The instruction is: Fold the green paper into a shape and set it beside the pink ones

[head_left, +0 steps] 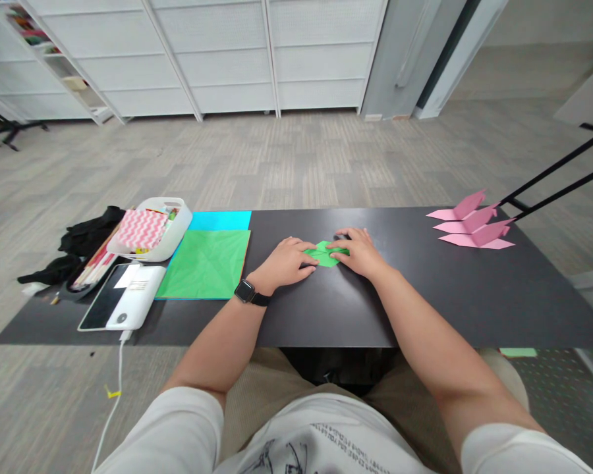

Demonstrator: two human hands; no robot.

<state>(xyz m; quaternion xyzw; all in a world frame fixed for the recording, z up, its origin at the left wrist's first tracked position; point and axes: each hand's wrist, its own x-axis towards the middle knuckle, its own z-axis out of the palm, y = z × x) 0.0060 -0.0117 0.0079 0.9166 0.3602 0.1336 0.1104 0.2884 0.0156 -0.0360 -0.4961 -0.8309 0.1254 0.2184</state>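
A small piece of green folded paper [325,255] lies on the dark table in front of me, its edges angled and its middle creased. My left hand [290,259], with a black watch on the wrist, is closed on the paper's left end, fingertips and thumb against it. From the other side, my right hand [356,251] grips the right part, thumb and index finger on its surface. Both hands rest low on the table, and the fingers hide parts of the paper's ends.
Left of my hands is a stack of square coloured sheets [205,263], green on top. Beyond it are a white basket [178,230], a white device with a cable [137,309] and black cloth [91,230]. Three pink folded-paper figures [477,240] stand at the far right.
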